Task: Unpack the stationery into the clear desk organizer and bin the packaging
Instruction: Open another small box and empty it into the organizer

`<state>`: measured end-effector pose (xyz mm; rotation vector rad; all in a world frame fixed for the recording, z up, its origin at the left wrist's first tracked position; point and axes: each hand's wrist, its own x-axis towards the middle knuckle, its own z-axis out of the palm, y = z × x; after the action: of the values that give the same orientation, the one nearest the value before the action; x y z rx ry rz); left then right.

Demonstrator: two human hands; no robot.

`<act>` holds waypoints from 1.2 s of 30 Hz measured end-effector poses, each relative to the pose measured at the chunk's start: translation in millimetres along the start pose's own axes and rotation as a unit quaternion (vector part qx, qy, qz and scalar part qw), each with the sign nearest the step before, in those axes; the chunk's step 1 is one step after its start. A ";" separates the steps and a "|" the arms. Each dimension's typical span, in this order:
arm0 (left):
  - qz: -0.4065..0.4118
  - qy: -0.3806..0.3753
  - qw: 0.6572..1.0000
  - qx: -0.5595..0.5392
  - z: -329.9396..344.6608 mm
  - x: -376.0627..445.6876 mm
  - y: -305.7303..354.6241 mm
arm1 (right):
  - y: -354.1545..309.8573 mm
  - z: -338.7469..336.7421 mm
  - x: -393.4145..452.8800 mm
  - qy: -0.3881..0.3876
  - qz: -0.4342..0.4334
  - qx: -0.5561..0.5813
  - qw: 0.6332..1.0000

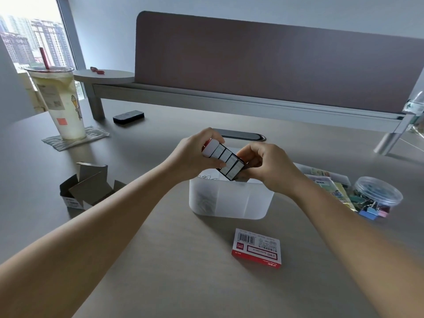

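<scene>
both hands (pixel 197 150) grip box (pixel 223 160) above organizer (pixel 229 200).

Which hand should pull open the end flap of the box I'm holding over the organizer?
Right. The right hand is already pinching the box at its lower end above the organizer, while the left hand steadies the upper end.

Office workstation: desk (pixel 160 260) with fabric divider panel (pixel 275 65), high-rise window view (pixel 29 40), scattered stationery.

1. Both hands (pixel 199 152) (pixel 263 166) and the pack (pixel 223 160) crowd the organizer (pixel 229 200) mouth.
2. Opened carton (pixel 88 188) blocks left; stationery pile (pixel 358 193) right.
3. Red box (pixel 257 249) sits just beside the organizer; bare worktop (pixel 160 260) leaves near-left open.
</scene>
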<state>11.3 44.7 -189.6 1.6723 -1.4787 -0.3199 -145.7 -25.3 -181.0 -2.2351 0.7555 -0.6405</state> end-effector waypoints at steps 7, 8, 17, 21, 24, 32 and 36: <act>0.014 -0.002 1.000 0.006 0.5 1.0 -0.2 | 3.2 -1.8 0.3 0.000 -0.005 0.011 1.000; 0.016 -0.001 1.000 0.008 0.3 0.9 0.0 | 3.0 -2.2 0.0 -0.002 -0.005 0.011 1.000; 0.031 0.004 0.999 0.018 -2.3 0.4 2.1 | 0.4 -1.6 -1.1 0.008 -0.012 -0.006 1.000; 0.032 0.002 0.999 0.005 -4.9 1.9 4.2 | -1.4 -3.4 -2.7 0.002 -0.010 0.005 1.000; 0.036 -0.002 0.999 0.007 -7.0 2.8 5.0 | -2.0 -4.8 -2.9 -0.003 -0.006 0.014 1.000; 0.049 -0.011 0.998 0.030 -7.1 2.7 4.2 | -2.0 -5.4 -2.4 -0.005 0.000 -0.001 1.000; 0.054 -0.015 0.998 0.024 -5.6 3.2 5.4 | -3.0 -6.3 -2.8 -0.003 -0.001 -0.021 1.000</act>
<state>12.2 44.5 -181.2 1.6234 -1.6039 -0.2521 -150.6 -24.4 -175.4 -2.2749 0.7707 -0.6233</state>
